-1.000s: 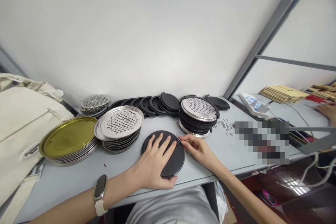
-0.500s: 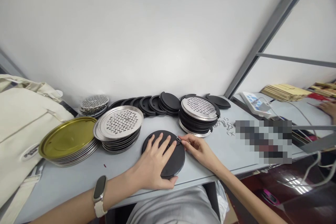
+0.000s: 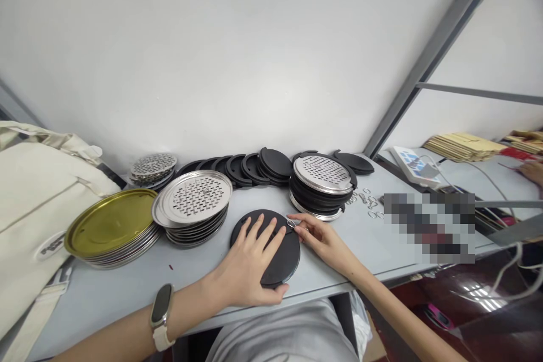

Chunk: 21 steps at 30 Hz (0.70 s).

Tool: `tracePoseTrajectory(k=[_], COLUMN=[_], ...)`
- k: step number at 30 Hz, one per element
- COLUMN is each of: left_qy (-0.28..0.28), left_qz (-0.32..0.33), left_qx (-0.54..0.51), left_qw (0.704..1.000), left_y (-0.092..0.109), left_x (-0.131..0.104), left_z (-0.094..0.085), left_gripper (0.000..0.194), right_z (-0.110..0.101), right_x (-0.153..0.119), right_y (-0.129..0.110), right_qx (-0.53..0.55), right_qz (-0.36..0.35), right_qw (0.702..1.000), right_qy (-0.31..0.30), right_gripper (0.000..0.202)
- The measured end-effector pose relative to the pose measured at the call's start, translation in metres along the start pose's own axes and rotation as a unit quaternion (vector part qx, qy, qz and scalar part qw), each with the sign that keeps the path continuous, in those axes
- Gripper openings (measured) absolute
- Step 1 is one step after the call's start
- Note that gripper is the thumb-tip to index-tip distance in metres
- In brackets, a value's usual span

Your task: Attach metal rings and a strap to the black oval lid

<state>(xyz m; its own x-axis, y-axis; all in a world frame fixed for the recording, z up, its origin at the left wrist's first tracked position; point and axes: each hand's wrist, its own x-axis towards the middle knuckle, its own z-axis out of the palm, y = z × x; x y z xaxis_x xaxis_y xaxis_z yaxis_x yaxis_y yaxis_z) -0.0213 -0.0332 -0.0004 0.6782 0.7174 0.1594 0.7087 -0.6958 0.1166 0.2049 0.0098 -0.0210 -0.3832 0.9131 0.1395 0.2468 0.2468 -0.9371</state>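
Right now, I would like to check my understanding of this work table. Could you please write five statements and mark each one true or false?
1. The left hand rests on a flat, round black disc. True.
2. The right hand lies flat. False: its fingers pinch a small silver metal loop near the disc's edge.
3. A round gold-coloured metal lid tops the leftmost stack. True.
4. The left hand touches that lid. False: they are apart.
5. Several small silver metal rings lie loose on the grey table. True.

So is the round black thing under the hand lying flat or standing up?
Lying flat: the black disc shows its broad face upward on the grey table, with the left hand spread across it.
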Motion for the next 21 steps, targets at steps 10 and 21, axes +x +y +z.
tracePoseTrajectory(k=[10,21], left_qy=[0.026,0.018], left_qz=[0.010,0.002], left_qx=[0.003,0.008], left_qw=[1.000,1.000], left_y=[-0.0006,0.0005], left_x=[-0.0008,0.0002], left_z=[0.0024,0.0014], left_gripper=[0.096,0.094], right_z=[-0.0011,0.0019], right_x=[-0.0004,-0.0005], right_y=[0.0002,0.0020], right_qx=[-0.005,0.005], right_qz=[-0.009,0.006], right_qw=[1.000,1.000], right_qy=[0.001,0.011], right_gripper=[0.031,0.032])
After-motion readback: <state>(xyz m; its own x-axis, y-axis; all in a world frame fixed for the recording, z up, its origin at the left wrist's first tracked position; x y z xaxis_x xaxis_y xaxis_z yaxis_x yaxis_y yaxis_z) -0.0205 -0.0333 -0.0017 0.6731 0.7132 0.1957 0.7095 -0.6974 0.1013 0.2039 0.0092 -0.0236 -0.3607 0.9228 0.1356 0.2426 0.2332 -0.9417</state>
